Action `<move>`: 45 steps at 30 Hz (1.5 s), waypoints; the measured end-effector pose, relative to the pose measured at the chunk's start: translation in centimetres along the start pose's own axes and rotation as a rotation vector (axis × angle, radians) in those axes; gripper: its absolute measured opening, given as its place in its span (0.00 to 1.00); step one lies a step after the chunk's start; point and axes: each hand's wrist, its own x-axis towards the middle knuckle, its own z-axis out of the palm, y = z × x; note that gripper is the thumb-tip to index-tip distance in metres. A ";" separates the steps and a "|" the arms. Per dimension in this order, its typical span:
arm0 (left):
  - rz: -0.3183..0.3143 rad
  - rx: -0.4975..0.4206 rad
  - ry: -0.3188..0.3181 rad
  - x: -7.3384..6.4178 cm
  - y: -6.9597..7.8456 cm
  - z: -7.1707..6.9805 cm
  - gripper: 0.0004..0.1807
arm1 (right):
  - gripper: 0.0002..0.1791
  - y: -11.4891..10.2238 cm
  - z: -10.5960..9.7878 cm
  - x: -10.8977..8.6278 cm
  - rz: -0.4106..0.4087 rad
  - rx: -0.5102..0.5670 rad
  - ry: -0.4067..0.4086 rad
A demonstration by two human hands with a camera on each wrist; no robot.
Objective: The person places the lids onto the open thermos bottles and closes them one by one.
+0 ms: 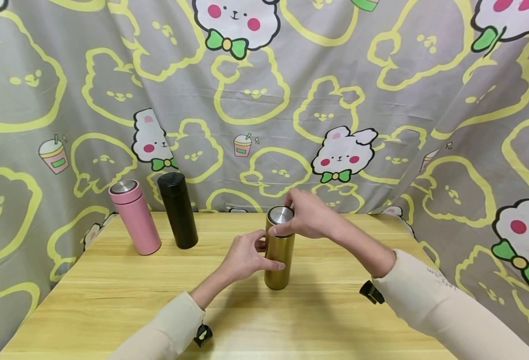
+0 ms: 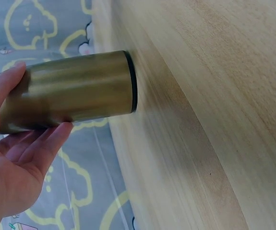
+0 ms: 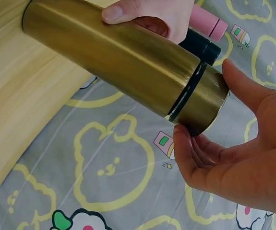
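A gold thermos bottle point(image 1: 279, 262) stands upright on the wooden table, in the middle of the head view. My left hand point(image 1: 245, 256) grips its body from the left, thumb across the front and fingers behind. At the top, my right hand point(image 1: 311, 214) pinches the gold lid point(image 3: 206, 98) between thumb and fingertips. A dark ring shows between lid and body in the right wrist view. The steel disc point(image 1: 280, 215) on the lid's top faces up. In the left wrist view the bottle's black-rimmed base point(image 2: 132, 81) is right at the tabletop.
To the left, a pink thermos point(image 1: 137, 220) with a steel-topped lid stands beside a black thermos point(image 1: 178, 212). The wooden table point(image 1: 125, 295) ends at a patterned curtain point(image 1: 264, 100) at the back. A black strap piece point(image 1: 203, 335) hangs under the left sleeve.
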 end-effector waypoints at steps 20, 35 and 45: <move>-0.013 -0.021 -0.017 -0.2 0.0 -0.1 0.39 | 0.36 0.0 -0.6 -0.2 0.011 -0.012 -0.058; -0.026 -0.018 -0.029 0.0 0.0 -0.2 0.38 | 0.40 -0.2 -1.2 -0.2 -0.052 0.027 -0.168; -0.026 -0.008 -0.030 0.0 0.0 -0.3 0.39 | 0.38 -0.1 -0.9 -0.1 -0.056 0.010 -0.149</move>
